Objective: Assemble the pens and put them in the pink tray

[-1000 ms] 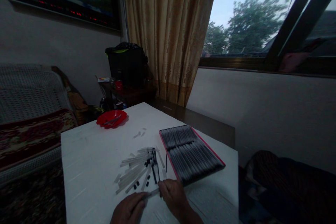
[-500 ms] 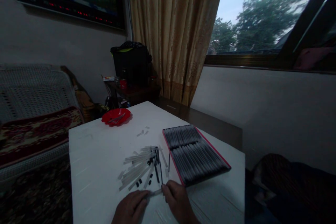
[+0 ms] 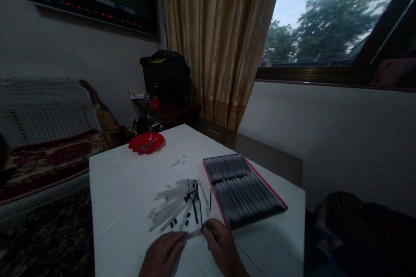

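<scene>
Both of my hands are at the front of the white table [image 3: 120, 207]. Between them is a slim translucent tube [image 3: 194, 233], its left end pinched in my left hand [image 3: 164, 253] and its right end in my right hand [image 3: 222, 244]. A thin dark rod [image 3: 200, 212] reaches up to my right fingertips; whether it is gripped I cannot tell. Just beyond lies a fanned pile of translucent tubes [image 3: 167, 216], with small black caps [image 3: 173, 223] and thicker black sticks [image 3: 195, 213] on its right side.
Right of the pile, a red-edged flat tray [image 3: 266, 183] holds two rows of slim grey-and-black sticks. A red scalloped dish [image 3: 133, 146] stands at the far left corner. Small clear scraps [image 3: 178, 162] lie mid-table. A woven sofa [image 3: 48, 112] is off to the left.
The view has shifted slightly, so the scene sits a little further right. Both hands still hold the tube, with the right fingers slightly higher along it.
</scene>
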`<state>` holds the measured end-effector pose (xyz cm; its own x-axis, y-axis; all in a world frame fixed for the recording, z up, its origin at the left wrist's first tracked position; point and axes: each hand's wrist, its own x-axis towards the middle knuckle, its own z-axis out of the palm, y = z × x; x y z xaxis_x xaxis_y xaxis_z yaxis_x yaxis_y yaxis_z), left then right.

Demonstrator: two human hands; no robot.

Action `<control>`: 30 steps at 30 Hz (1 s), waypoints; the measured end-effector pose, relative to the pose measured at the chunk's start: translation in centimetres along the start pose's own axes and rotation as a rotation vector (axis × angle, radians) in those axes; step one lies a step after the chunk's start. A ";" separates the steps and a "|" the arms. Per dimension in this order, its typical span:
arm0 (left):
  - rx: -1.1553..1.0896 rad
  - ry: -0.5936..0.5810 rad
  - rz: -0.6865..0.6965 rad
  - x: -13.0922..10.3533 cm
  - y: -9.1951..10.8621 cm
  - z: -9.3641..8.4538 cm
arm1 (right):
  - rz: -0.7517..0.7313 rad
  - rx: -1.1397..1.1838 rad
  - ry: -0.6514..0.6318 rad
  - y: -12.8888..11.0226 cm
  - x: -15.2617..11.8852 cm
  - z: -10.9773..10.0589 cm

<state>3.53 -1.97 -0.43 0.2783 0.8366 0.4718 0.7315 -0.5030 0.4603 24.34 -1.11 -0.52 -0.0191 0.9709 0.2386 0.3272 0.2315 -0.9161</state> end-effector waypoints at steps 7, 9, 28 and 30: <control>0.002 -0.050 -0.039 -0.1 0.0 0.0 | -0.014 -0.152 0.083 -0.3 0.1 0.5; 0.000 -0.049 -0.047 -0.2 0.0 0.0 | -0.009 -0.076 0.079 -0.4 -0.1 0.3; -0.006 -0.029 -0.038 -0.1 0.1 0.1 | -0.015 -0.043 0.058 -0.3 -0.4 0.0; -0.009 -0.039 -0.047 -0.1 0.1 0.1 | 0.000 -0.024 0.039 -0.2 -0.4 -0.1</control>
<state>3.65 -2.10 -0.53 0.2674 0.8673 0.4199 0.7391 -0.4642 0.4880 24.38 -1.55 -0.35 0.0170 0.9677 0.2517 0.3494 0.2301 -0.9083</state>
